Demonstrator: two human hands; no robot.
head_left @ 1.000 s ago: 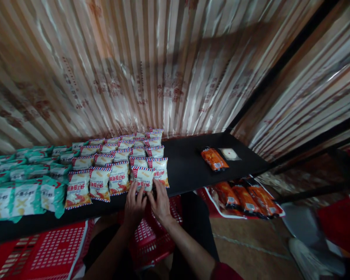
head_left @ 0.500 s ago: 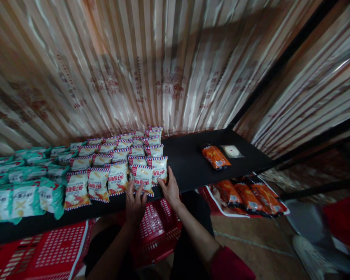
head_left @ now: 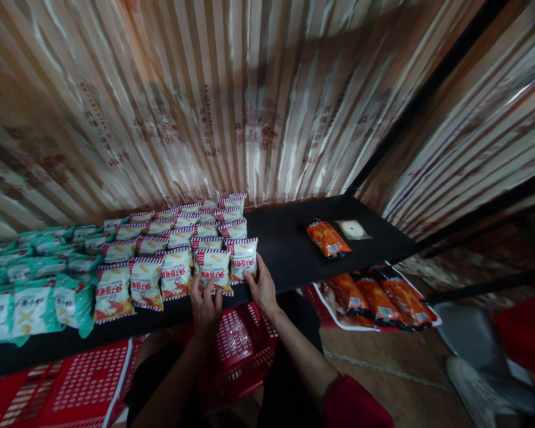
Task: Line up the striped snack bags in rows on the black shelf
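Several rows of white snack bags with striped edges [head_left: 176, 272] stand upright on the black shelf [head_left: 280, 249]. My left hand [head_left: 206, 306] touches the lower front of one front-row bag [head_left: 213, 268], its fingers apart. At the right end of that row, my right hand [head_left: 261, 285] holds the side of another white bag [head_left: 242, 259] between thumb and fingers. The two bags stand side by side. Left of them are rows of green and white snack bags [head_left: 34, 306].
An orange bag [head_left: 328, 239] and a round white item in clear wrap [head_left: 353, 229] lie on the shelf's right part. Below are red baskets [head_left: 87, 380] and more orange bags [head_left: 378, 300]. A striped sheet [head_left: 258, 107] hangs behind; a shoe [head_left: 475, 386] shows lower right.
The bag at my left hand now stands more upright and slightly lower, beside the end bag instead of overlapping it. The end bag has come a little forward at my right hand.
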